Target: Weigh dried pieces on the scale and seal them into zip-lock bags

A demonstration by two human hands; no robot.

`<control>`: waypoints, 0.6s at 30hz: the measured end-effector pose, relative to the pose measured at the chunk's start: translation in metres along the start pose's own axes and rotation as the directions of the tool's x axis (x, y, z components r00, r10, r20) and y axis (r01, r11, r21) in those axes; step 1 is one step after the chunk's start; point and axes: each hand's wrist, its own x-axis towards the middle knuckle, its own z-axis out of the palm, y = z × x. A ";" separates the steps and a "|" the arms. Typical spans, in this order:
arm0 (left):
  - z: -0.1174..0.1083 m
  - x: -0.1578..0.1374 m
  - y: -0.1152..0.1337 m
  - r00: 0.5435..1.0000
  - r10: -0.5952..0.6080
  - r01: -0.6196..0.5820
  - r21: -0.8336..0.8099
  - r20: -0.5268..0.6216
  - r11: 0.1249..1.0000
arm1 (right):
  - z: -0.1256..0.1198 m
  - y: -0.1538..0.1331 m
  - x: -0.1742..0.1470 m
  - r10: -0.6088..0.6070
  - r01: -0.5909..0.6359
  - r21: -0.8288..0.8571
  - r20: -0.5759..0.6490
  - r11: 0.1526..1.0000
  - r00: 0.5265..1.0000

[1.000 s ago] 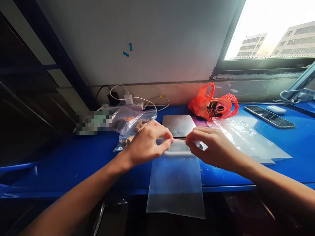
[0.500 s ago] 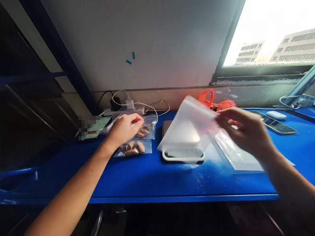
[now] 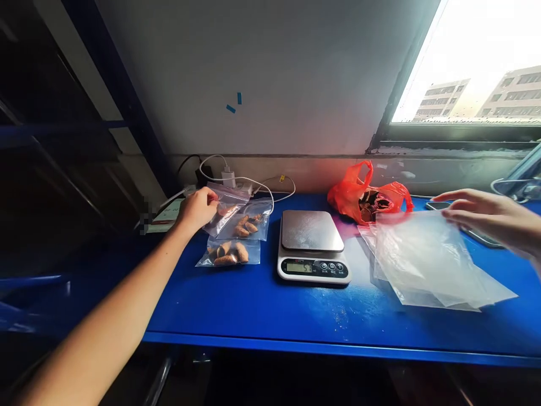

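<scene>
At the left, my left hand [image 3: 198, 211] pinches the edge of a clear zip bag [image 3: 228, 213] holding a brown piece. Below and beside it lie two more zip bags with brown, nut-like pieces, one at the back [image 3: 249, 224] and one in front [image 3: 230, 254]. A kitchen scale [image 3: 313, 231] stands in the middle with its metal plate bare and its display lit. On the right, my right hand [image 3: 486, 217] hovers with fingers apart at the upper edge of a frosted plastic bag [image 3: 422, 254], which lies over other flat bags.
A red carrier bag [image 3: 349, 197] with dark contents sits behind the scale. Chargers and a white cable [image 3: 262, 186] run along the wall. One phone [image 3: 169, 217] is at the left; another [image 3: 482, 237] lies partly under my right hand. The blue table's front edge [image 3: 296, 347] runs below.
My right hand has carried the frosted bag from over the scale to the flat bags at the right and let go. My left hand has moved slightly left and back onto a zip bag.
</scene>
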 end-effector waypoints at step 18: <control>-0.044 -0.109 0.101 0.572 0.820 -0.730 -0.448 0.013 0.517 | 0.115 -0.188 -0.087 -0.472 0.238 0.490 0.435 0.839 0.767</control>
